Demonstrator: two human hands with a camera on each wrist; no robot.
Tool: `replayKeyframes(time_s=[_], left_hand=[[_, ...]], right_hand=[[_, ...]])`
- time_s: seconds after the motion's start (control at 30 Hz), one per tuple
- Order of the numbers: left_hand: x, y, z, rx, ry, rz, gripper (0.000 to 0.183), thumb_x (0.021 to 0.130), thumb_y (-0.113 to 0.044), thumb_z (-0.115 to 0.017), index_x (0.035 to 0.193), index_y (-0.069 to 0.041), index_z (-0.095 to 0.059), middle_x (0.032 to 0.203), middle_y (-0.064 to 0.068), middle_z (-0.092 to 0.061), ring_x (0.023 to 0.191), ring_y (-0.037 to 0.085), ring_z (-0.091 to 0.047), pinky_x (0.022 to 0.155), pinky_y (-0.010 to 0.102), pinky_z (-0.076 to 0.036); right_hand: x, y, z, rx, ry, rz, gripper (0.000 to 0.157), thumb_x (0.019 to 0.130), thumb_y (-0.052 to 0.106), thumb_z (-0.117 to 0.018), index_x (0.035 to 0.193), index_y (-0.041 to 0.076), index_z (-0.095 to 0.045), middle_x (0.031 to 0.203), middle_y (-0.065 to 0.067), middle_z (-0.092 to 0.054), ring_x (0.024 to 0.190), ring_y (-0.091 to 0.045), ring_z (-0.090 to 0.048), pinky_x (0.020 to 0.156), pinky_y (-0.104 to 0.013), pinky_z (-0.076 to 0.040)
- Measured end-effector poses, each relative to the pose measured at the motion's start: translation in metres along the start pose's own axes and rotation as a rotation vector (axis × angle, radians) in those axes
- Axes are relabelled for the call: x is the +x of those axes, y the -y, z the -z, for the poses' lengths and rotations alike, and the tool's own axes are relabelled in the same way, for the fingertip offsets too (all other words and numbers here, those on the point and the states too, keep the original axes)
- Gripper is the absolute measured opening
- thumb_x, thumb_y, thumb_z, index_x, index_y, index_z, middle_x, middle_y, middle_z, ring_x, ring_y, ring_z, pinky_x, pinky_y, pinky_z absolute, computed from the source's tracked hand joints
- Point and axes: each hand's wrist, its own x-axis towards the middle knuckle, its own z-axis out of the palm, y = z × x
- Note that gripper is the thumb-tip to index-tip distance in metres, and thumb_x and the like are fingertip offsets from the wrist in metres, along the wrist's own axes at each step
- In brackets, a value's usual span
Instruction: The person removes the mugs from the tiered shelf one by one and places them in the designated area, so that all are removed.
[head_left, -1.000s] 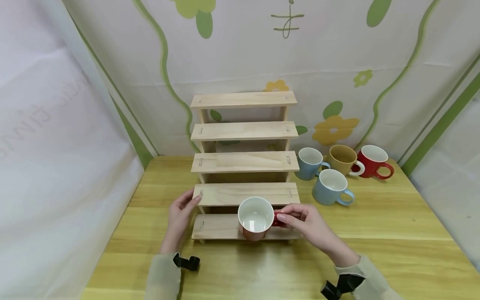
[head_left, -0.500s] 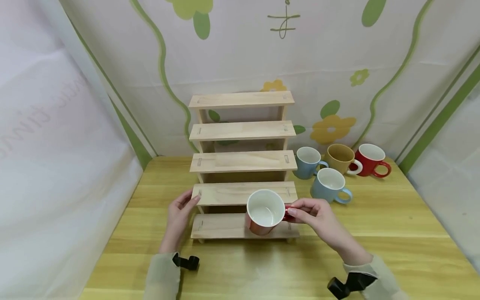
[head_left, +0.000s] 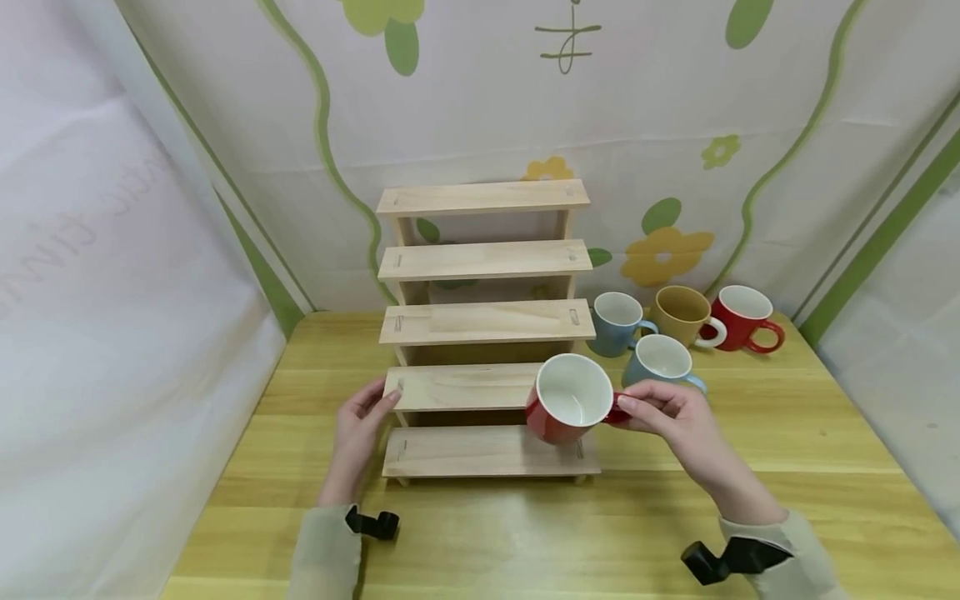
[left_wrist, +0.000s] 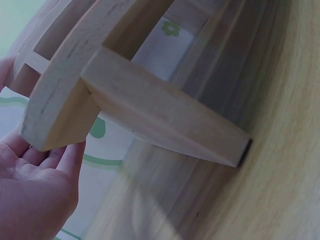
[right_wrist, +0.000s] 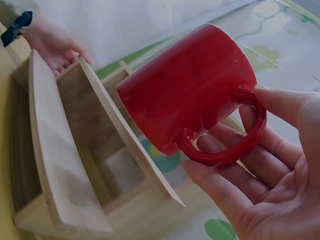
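By its handle, my right hand (head_left: 678, 425) pinches a red mug (head_left: 553, 423) with a white inside. The mug hangs in the air over the right part of the two lowest steps of a wooden step shelf (head_left: 457, 389). Seen in the right wrist view, thumb and fingers close on the handle of the mug (right_wrist: 190, 85). My left hand (head_left: 358, 437) grips the left end of the second-lowest step, thumb on top. In the left wrist view, fingers of that hand (left_wrist: 45, 185) reach under the board (left_wrist: 55, 105).
Right of the shelf stand two light blue mugs (head_left: 615, 327), a mustard mug (head_left: 681, 318) with a white handle and another red mug (head_left: 742, 318). My right hand partly covers the nearer blue mug. Patterned cloth (head_left: 465, 108) hangs behind the wooden table (head_left: 525, 542).
My right hand has carried the red mug to the right and up, away from over the middle of the lowest step. The left hand stays at the shelf's end.
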Motion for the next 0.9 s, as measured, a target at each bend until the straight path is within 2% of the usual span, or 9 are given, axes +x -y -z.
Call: replayKeyframes(time_s=[0.3,0.57,0.77,0.9], left_hand=[[0.000,0.000,0.000,-0.002,-0.005,-0.008,0.040,0.097,-0.012,-0.072,0.132,0.006,-0.061,0.121,0.008,-0.066,0.109,0.019,-0.060,0.095,0.025,-0.050],[0.000,0.000,-0.001,0.002,-0.005,-0.017,0.039,0.097,-0.012,-0.072,0.130,0.006,-0.062,0.121,0.010,-0.066,0.107,0.019,-0.061,0.093,0.025,-0.051],[0.001,0.000,-0.001,-0.004,-0.005,-0.027,0.038,0.097,-0.012,-0.072,0.130,0.006,-0.063,0.120,0.010,-0.066,0.107,0.020,-0.061,0.093,0.025,-0.051],[0.001,0.000,-0.001,-0.004,0.002,-0.025,0.038,0.097,-0.012,-0.072,0.130,0.006,-0.062,0.119,0.007,-0.067,0.107,0.019,-0.061,0.094,0.025,-0.050]], right_hand=[[0.001,-0.005,0.024,0.087,-0.089,0.011,0.019,0.102,-0.007,-0.054,0.105,-0.003,-0.072,0.101,-0.008,-0.073,0.088,-0.021,-0.074,0.081,-0.035,-0.059],[-0.006,-0.004,0.057,0.218,-0.198,0.089,0.024,0.101,-0.014,-0.048,0.105,-0.009,-0.071,0.100,-0.010,-0.074,0.091,-0.019,-0.072,0.078,-0.034,-0.060],[-0.007,-0.003,0.090,0.289,-0.195,0.145,0.024,0.102,-0.014,-0.045,0.105,-0.014,-0.068,0.101,-0.012,-0.072,0.094,-0.020,-0.071,0.078,-0.035,-0.059],[-0.009,-0.003,0.111,0.311,-0.235,0.148,0.022,0.102,-0.015,-0.046,0.106,-0.017,-0.067,0.103,-0.013,-0.072,0.096,-0.021,-0.070,0.078,-0.038,-0.059]])
